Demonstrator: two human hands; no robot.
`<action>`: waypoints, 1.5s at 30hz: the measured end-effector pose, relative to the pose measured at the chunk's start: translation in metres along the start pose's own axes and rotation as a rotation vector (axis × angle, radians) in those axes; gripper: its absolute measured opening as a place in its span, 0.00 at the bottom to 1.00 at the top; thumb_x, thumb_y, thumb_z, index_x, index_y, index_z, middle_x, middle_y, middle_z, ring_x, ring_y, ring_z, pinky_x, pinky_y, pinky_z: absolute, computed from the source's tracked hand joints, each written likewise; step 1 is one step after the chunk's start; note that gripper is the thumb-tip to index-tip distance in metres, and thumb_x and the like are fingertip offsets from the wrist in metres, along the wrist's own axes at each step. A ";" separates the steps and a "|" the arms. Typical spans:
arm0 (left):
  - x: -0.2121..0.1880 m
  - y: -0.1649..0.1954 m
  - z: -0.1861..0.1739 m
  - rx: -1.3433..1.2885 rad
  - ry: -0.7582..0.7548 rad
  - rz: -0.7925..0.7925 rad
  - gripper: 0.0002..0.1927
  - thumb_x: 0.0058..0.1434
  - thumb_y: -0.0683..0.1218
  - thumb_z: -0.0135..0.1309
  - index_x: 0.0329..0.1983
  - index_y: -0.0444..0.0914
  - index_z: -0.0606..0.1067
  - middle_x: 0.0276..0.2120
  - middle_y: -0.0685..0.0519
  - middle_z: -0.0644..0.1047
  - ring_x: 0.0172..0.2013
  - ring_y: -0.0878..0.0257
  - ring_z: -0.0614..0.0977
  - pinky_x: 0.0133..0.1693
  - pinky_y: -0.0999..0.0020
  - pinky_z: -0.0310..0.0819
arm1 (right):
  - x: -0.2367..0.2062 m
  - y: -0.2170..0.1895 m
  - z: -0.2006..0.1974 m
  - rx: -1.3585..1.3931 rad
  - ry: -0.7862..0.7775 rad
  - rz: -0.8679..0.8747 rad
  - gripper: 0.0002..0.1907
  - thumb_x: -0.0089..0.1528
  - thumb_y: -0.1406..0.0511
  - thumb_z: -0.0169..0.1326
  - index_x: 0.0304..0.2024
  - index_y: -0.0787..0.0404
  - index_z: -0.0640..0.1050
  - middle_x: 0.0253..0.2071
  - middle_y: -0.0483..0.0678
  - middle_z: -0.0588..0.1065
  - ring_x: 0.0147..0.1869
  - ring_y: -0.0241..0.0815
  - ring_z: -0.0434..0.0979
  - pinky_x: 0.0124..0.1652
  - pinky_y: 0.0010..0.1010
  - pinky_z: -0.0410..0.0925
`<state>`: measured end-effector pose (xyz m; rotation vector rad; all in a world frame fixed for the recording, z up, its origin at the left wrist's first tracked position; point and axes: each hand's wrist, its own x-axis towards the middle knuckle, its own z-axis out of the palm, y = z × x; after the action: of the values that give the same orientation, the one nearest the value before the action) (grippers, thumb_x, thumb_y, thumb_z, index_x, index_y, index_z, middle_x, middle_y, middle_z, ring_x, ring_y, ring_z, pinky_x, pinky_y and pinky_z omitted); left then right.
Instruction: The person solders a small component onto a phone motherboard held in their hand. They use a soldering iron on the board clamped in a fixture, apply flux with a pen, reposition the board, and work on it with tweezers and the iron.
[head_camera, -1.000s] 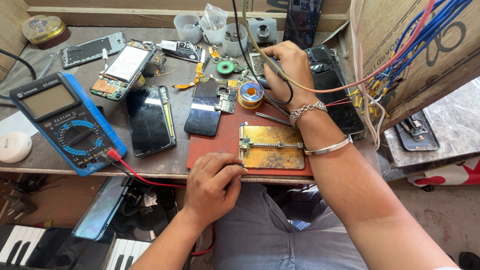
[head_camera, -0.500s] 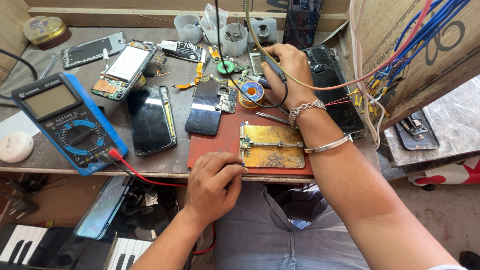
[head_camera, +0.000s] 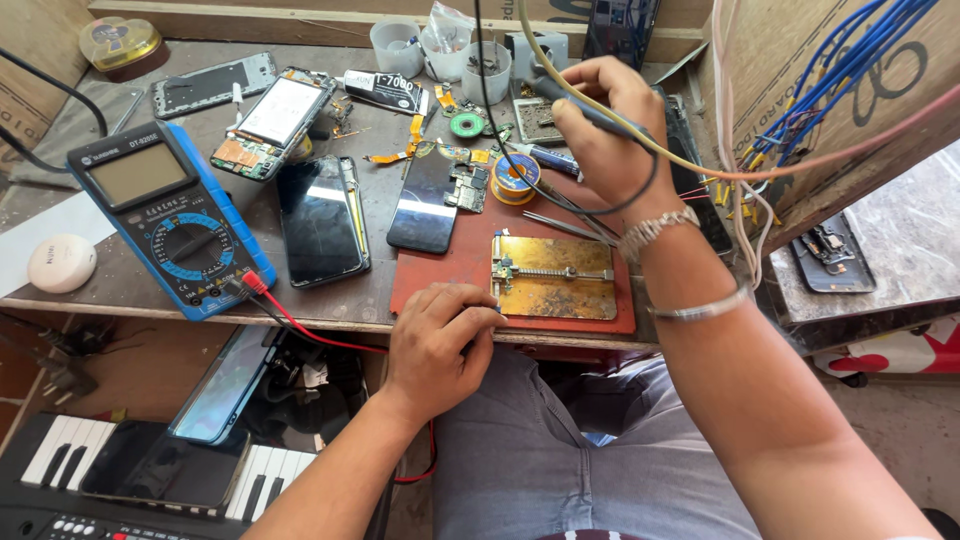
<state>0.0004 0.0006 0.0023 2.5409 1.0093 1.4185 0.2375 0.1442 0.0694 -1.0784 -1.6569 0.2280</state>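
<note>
Right hand (head_camera: 605, 125): fingers closed round a soldering iron (head_camera: 575, 100), held above the far part of the red mat (head_camera: 440, 275); a bracelet and a bangle are worn at the wrist.
Left hand (head_camera: 435, 345): fingers curled narrow, rested on the near edge of the mat, touching the left end of the brass holder (head_camera: 555, 280); whether anything is pinched cannot be told.
Holder: laid flat on the mat, near the table's edge.
Solder spool (head_camera: 517, 180): set just beyond the holder, below the iron.
Tweezers (head_camera: 560, 225): laid between spool and holder.
Multimeter (head_camera: 170, 215): placed far left, red lead attached.
Phones (head_camera: 322, 220): laid left of the mat.
</note>
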 end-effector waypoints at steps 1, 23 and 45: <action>0.000 0.000 0.000 0.000 -0.002 -0.004 0.07 0.56 0.38 0.59 0.37 0.41 0.77 0.40 0.54 0.78 0.43 0.55 0.80 0.45 0.57 0.71 | -0.006 -0.005 -0.006 0.047 -0.032 0.008 0.13 0.64 0.65 0.58 0.48 0.66 0.80 0.41 0.51 0.80 0.44 0.39 0.81 0.45 0.30 0.74; 0.003 0.002 -0.002 0.003 -0.018 -0.001 0.07 0.56 0.38 0.59 0.37 0.41 0.77 0.41 0.54 0.77 0.43 0.55 0.79 0.45 0.57 0.70 | -0.160 -0.012 -0.056 1.386 -0.143 0.701 0.25 0.68 0.60 0.49 0.61 0.72 0.74 0.50 0.63 0.78 0.52 0.54 0.79 0.57 0.45 0.70; -0.001 0.001 -0.007 0.015 -0.031 -0.018 0.08 0.54 0.37 0.59 0.37 0.41 0.78 0.42 0.55 0.78 0.44 0.55 0.80 0.46 0.57 0.71 | -0.129 -0.030 -0.035 0.131 -0.012 0.324 0.15 0.66 0.65 0.60 0.53 0.67 0.80 0.42 0.44 0.80 0.43 0.25 0.76 0.43 0.18 0.69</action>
<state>-0.0043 -0.0025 0.0062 2.5493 1.0386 1.3678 0.2502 0.0191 0.0151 -1.2425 -1.4496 0.5475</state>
